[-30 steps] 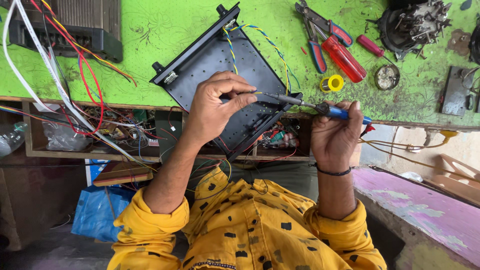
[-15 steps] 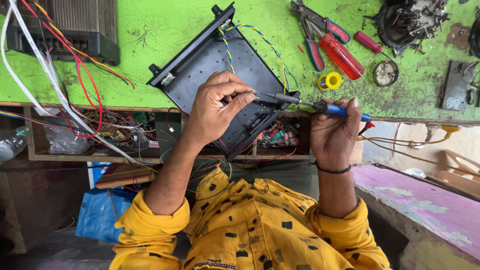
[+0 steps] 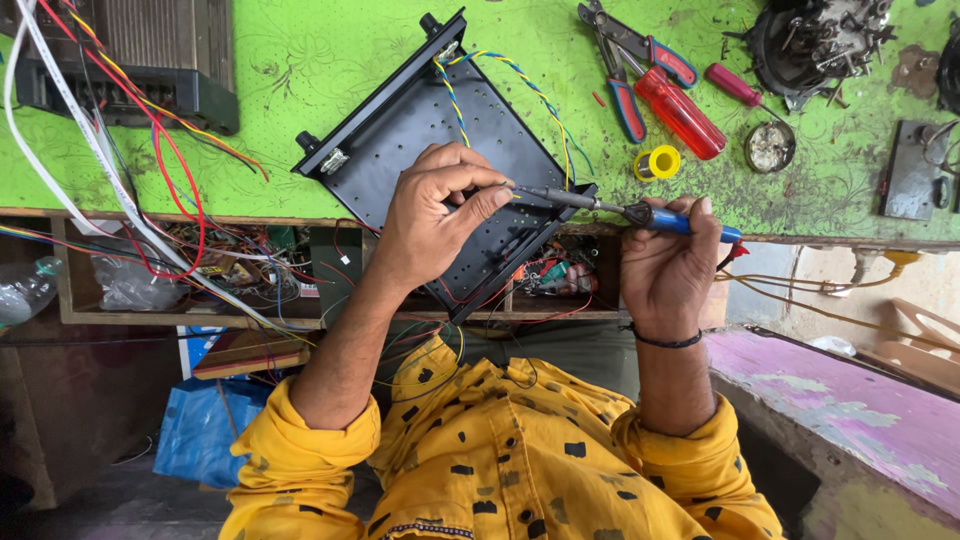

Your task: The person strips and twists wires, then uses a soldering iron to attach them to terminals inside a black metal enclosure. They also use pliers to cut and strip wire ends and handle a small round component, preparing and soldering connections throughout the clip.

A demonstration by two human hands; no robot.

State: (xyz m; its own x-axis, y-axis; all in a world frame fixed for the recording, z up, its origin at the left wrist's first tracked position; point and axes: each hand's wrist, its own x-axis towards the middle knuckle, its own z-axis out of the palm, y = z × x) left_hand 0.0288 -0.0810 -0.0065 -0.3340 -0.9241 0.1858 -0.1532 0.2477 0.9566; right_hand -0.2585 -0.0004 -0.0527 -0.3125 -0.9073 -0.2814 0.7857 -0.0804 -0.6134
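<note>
- The person's right hand (image 3: 668, 262) is closed in a fist round the blue handle of a soldering iron (image 3: 625, 210), whose dark metal shaft runs across to the other hand.
- The left hand (image 3: 432, 215) is pinched shut, thumb against fingertips, right at the tip of the iron; what it pinches is too small to tell.
- Both hands work over a flat black perforated metal chassis (image 3: 420, 125), which lies tilted on the green patterned bench top (image 3: 300, 60) and overhangs its near edge.
- Twisted blue-and-yellow wires (image 3: 520, 85) trail across the chassis.
- Beyond the iron lie a small yellow solder spool (image 3: 660, 162), a red-handled screwdriver (image 3: 682, 112) and blue-and-red-handled pliers (image 3: 630, 60), well apart from the hands.
- A ribbed black amplifier case (image 3: 140, 55) with red and white wires stands at the far left.
- Yellow dotted sleeves cover both forearms.
</note>
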